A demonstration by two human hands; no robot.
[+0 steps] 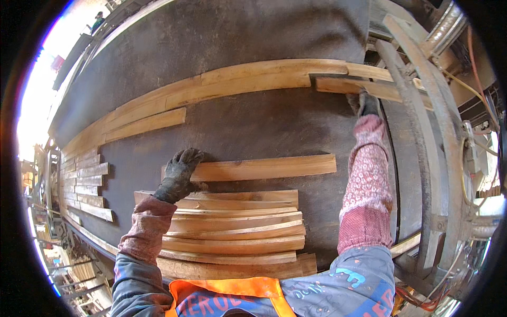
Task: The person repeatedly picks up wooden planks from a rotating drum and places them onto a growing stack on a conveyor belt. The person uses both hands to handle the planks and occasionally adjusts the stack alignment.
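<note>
On the dark table, left fingers touch a near board, right fingers a far board.

1. Left hand: dark grey fabric glove, soiled
2. Right hand: matching dark grey glove
3. Left pinkish-brown cloth oversleeve; right red-and-white patterned oversleeve, maroon upper band
4. Blue-grey shirt, coloured lettering
5. Bright orange fabric strap
</note>
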